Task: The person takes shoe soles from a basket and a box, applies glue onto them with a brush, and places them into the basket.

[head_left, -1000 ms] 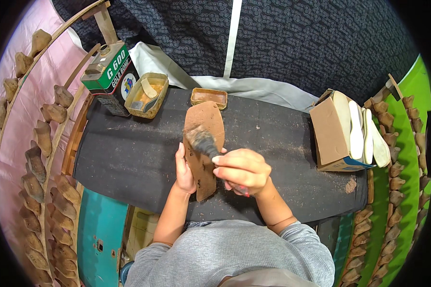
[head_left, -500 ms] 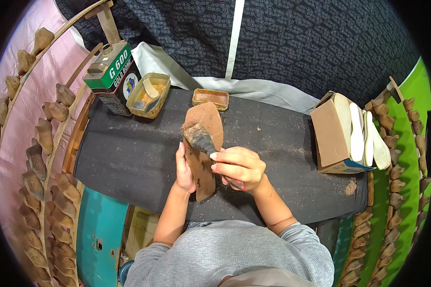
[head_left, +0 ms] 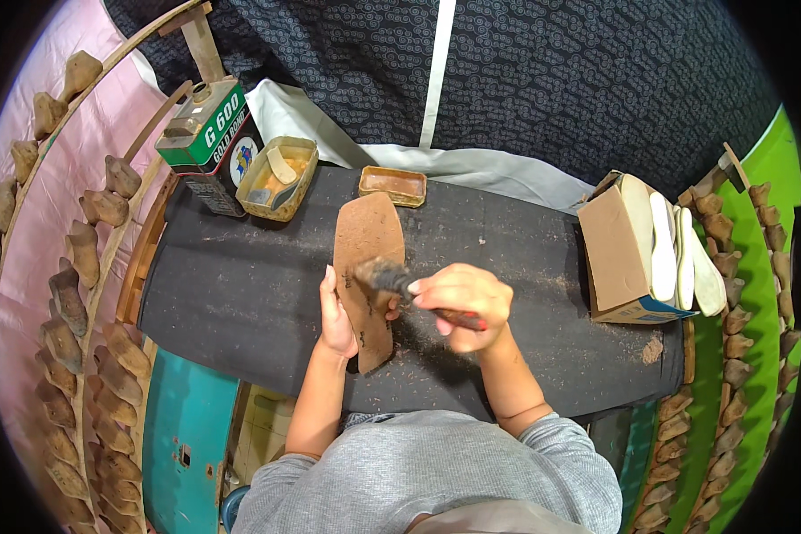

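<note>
My left hand [head_left: 336, 322] holds a brown shoe sole [head_left: 369, 233] by its narrower middle, thumb along the left edge and fingertips showing at the right edge. The sole lies lengthwise away from me, its wide end far, with small dark marks on its face. In my right hand [head_left: 465, 303] is a brush [head_left: 392, 277] with a dark wrapped neck and a reddish handle end. Its bristles, blurred by motion, are over the middle of the sole; whether they touch it I cannot tell.
On the black-covered table [head_left: 231, 276] stand a metal can [head_left: 206, 147], a tub with a scraper [head_left: 280, 178], and a shallow tray [head_left: 392, 185]. At right, a cardboard box [head_left: 616, 254] holds pale insoles [head_left: 661, 245]. Racks of wooden shoe lasts [head_left: 84, 254] flank both sides. Brown shavings dot the cloth.
The brush has moved from the sole's upper part down to its middle, and my right hand has shifted right. The sole has turned slightly and moved a little left.
</note>
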